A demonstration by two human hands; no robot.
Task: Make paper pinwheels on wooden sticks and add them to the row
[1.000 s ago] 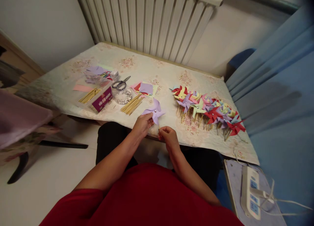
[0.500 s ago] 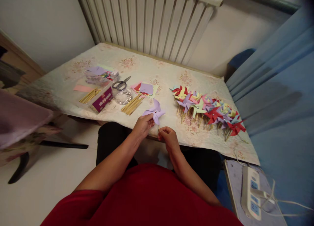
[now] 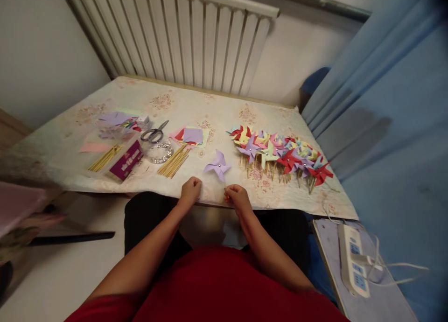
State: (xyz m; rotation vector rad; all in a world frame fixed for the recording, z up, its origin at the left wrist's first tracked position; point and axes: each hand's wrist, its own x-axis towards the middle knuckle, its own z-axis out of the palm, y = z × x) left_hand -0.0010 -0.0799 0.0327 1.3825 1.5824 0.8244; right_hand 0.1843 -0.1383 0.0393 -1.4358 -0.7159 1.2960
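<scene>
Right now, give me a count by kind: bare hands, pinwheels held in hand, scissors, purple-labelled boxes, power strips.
Bare hands: 2, left hand and right hand
Held pinwheels: 1, lavender pinwheel
Scissors: 1 pair
Purple-labelled box: 1
Power strip: 1
Total: 6

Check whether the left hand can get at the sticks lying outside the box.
Likely yes: the left hand, curled with nothing visible in it, sits close to the sticks, and I see nothing blocking the way between them.
</scene>
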